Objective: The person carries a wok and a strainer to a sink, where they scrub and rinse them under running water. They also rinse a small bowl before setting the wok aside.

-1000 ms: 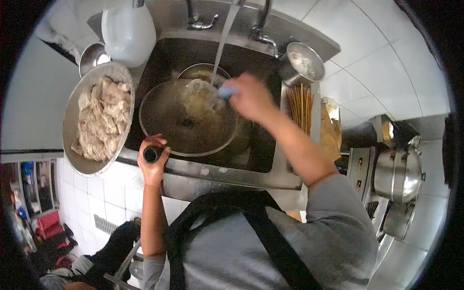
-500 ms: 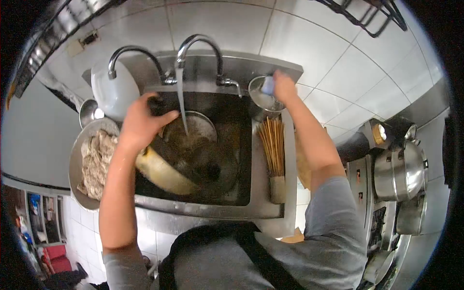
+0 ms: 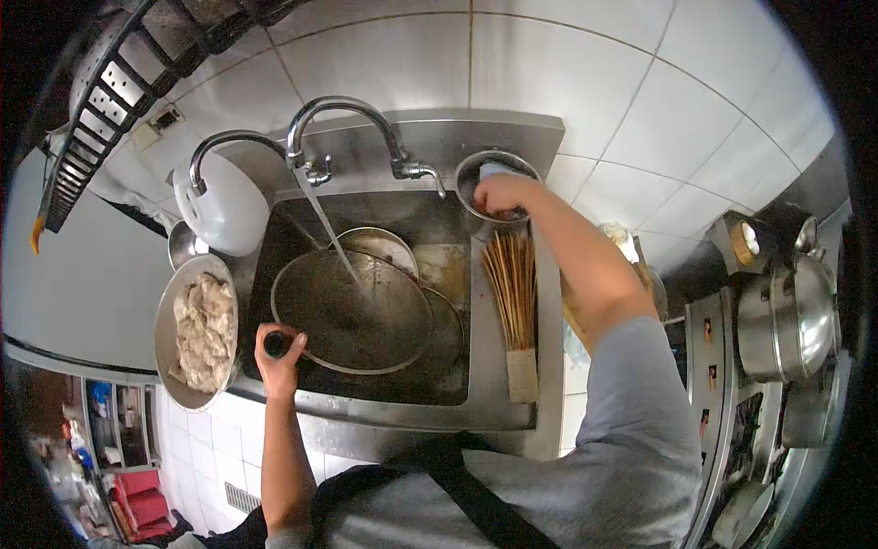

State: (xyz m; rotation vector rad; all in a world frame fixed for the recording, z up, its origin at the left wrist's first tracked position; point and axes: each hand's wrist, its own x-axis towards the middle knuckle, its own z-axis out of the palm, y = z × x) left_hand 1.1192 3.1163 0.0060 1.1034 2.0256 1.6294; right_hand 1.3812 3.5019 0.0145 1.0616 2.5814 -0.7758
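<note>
My left hand point(image 3: 280, 364) is closed round the dark handle of a wok point(image 3: 352, 311) at the sink's left front. Opening upward, the wok lies in the sink point(image 3: 439, 389), and a stream of water from the tap point(image 3: 347, 103) runs into it. Behind it a round metal lid or pan point(image 3: 380, 249) is partly covered. At the back right, my right hand point(image 3: 503, 194) reaches into a metal pot point(image 3: 466, 174), fingers closed on a pale blue thing, sponge- or cloth-like point(image 3: 499, 169).
A bamboo brush point(image 3: 512, 302) lies on the right ledge. On the left stand a bowl of raw meat pieces point(image 3: 203, 334), a white plastic jug point(image 3: 219, 206) and a small metal bowl point(image 3: 186, 245). Large steel pots point(image 3: 786, 320) stand at far right; a black rack point(image 3: 119, 101) hangs upper left.
The wok, tilted on its side before, now lies opening upward under the water. My left hand has moved toward me with its handle; my right hand has lowered the pale blue thing into the pot.
</note>
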